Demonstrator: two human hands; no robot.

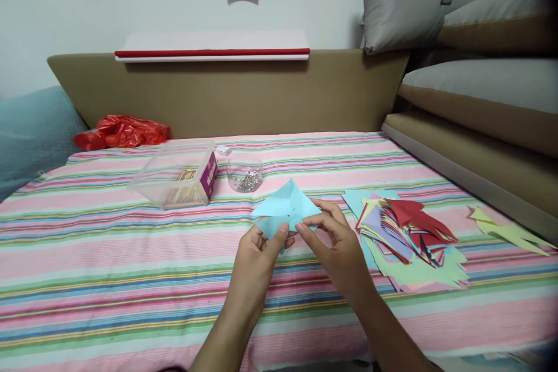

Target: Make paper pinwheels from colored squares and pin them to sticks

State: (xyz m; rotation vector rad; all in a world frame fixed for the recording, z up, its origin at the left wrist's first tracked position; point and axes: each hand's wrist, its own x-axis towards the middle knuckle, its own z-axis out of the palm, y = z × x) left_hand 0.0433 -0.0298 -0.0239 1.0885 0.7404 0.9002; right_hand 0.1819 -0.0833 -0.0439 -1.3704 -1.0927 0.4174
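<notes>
A light blue paper piece (285, 204) with folded, pointed corners is held up above the striped cloth. There is a small dark spot or hole near its middle. My left hand (261, 250) pinches its lower left edge, thumb on top. On the lower right side, my right hand (337, 244) grips the same paper between thumb and fingers. The two thumbs are close together just below the spot. Behind the paper stands a clear round container (244, 175) with small silvery metal pieces inside.
A clear plastic box (174, 174) with wooden-coloured items lies at the left. Cut coloured papers (405, 232) are piled at the right, beside yellow-green scraps (505, 229). A red plastic bag (126, 131) and stacked cushions (479, 93) lie farther back on the striped cloth (131, 285).
</notes>
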